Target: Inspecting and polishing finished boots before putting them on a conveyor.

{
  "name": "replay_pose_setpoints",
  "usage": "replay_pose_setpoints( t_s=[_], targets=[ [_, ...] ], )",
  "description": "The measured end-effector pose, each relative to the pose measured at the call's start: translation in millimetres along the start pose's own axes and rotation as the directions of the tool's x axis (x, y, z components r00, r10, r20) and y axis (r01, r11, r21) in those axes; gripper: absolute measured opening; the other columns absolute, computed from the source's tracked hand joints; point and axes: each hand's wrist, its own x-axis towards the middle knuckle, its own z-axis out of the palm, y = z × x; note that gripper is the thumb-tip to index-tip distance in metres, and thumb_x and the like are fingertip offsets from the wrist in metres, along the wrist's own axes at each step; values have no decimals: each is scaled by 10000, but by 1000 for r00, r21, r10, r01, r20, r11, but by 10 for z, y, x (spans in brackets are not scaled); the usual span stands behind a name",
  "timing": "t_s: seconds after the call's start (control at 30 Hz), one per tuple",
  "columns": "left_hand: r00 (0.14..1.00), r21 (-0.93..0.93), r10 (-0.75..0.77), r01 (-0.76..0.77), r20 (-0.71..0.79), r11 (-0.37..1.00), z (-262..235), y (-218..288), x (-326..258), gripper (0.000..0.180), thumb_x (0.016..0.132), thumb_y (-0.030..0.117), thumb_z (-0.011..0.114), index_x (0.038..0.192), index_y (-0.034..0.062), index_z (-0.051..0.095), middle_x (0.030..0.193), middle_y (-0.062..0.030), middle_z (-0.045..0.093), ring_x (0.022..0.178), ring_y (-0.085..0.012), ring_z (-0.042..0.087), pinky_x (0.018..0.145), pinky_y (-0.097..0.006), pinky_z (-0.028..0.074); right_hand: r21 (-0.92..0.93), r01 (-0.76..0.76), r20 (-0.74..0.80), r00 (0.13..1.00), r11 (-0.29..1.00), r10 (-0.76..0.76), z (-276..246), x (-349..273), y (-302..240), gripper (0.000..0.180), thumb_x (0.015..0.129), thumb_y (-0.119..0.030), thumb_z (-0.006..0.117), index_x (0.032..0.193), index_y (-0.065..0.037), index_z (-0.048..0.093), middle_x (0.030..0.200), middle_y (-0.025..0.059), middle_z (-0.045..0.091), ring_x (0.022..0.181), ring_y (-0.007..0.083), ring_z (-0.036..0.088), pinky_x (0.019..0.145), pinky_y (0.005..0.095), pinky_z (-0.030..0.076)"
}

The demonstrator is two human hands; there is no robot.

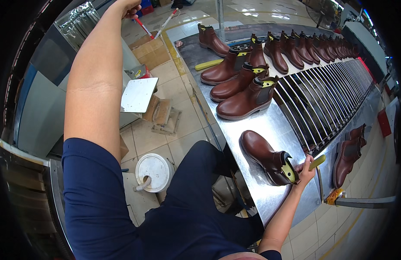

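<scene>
My left arm stretches up the left side, and my left hand (127, 7) is at the top edge, partly cut off. Its visible fingers are curled; what they hold, if anything, cannot be made out. At the lower right, my right hand (305, 173) is closed around a flat yellow-green strip (317, 162) with a rounded end. That hand is right beside the top opening of a brown ankle boot (260, 149), which lies tilted on the metal table (235, 125). A yellow-green lining piece shows in the boot's opening.
Several brown boots (241, 104) stand farther up the table, one strip (209, 65) beside them. More boots (289, 52) line the roller conveyor (326, 95); others (348, 156) stand at its right. A white bucket (153, 172) and cardboard boxes (150, 54) are on the floor.
</scene>
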Motion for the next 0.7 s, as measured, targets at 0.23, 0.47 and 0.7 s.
replay_pose_setpoints(
  t_s=[0.23,0.47,0.7],
  targets=[
    [995,-49,97,-96,11,994,1044,-87,-11,1027,849,-32,463,1667,269,-81,764,-199,641,482,-298,595,425,-527,541,-2,0,42,999,1000,0,-41,12,84,299,1043,-280,653,1150,-2,641,594,-27,459,449,74,414,445,246,356],
    [927,227,340,-370,160,901,2476,-740,-158,545,859,198,606,1398,122,631,1093,-219,746,977,-383,731,890,-470,588,148,20,17,1000,989,-23,245,-112,-164,499,1075,-293,570,1470,-19,433,668,3,484,515,96,466,480,258,410],
    [836,-244,548,-533,-5,810,4380,-1301,-1118,567,1004,435,592,1372,5,613,1258,-265,686,1183,-415,648,1046,-479,471,-159,9,123,992,987,11,564,283,-439,314,1023,-188,616,1288,-33,551,787,18,576,591,80,531,506,238,429]
  ],
)
